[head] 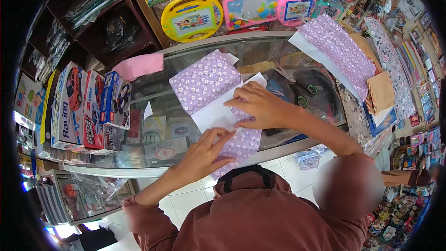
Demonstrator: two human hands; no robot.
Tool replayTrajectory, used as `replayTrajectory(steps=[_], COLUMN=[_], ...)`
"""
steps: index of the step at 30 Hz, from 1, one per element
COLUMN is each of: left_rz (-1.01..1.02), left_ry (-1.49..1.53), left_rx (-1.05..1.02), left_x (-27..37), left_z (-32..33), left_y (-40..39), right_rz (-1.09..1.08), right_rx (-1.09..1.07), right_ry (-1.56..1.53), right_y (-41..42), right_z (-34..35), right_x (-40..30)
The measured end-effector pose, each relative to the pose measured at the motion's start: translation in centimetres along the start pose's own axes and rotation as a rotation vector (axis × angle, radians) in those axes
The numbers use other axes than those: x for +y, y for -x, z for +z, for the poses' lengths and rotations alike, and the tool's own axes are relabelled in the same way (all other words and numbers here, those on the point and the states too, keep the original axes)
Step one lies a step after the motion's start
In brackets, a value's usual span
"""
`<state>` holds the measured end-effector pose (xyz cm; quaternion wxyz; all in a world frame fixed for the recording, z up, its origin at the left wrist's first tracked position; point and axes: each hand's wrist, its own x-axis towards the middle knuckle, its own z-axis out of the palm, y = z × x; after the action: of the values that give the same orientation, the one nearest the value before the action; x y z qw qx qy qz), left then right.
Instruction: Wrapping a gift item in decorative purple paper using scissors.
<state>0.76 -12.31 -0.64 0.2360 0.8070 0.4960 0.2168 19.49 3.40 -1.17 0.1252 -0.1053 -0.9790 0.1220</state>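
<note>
A sheet of purple wrapping paper with white daisies (205,80) lies on the glass counter, its plain white underside showing in a band across the middle. My right hand (259,106) rests on the paper's right part, fingers bent over the white band and thumb by the folded flowered edge. Lower left, my left hand (209,146) has its fingertips on the same fold, with its thumb lower on the flowered flap. Whether something lies inside the folded paper cannot be seen. Scissors with black and green handles (299,92) lie partly spread to the right of my right hand.
Boxed toy cars (75,108) stand at the counter's left end, near a folded pink piece (141,66). More purple flowered paper (338,48) and brown envelopes (381,92) lie at the right. Drawing boards (191,17) hang behind the glass counter (139,94). Another person's arm shows far right.
</note>
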Motion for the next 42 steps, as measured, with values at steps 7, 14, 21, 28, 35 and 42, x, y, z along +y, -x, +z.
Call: replayTrajectory(steps=[7,14,21,28,35,42], left_rz=[-0.067,-0.070,0.169,0.258,0.094,0.128], left_ry=[-0.221,-0.081,0.015,0.067,-0.181,-0.392], left_rx=[0.091,0.021,-0.253,-0.288,-0.073,-0.190], left_x=[0.0,1.0,4.0,1.1,2.8,1.7], left_z=[1.0,0.7,-0.8,0.7,3.9,3.3], left_y=[1.2,1.4,2.2,0.7,0.6,1.6], right_rz=[0.059,0.127,-0.304,-0.358,-0.089,0.142], right_rx=[-0.300,-0.272,-0.013,0.057,-0.118,-0.113], right_ry=[-0.268,0.041,0.117,0.361,0.065,0.009], right_y=[2.0,5.9,6.8,11.4,14.3,13.6], right_z=[-8.5,-4.7,-4.0,-1.6,0.8,1.3], right_x=[-1.8,-1.4,-1.9,-4.1,-6.1,-9.9])
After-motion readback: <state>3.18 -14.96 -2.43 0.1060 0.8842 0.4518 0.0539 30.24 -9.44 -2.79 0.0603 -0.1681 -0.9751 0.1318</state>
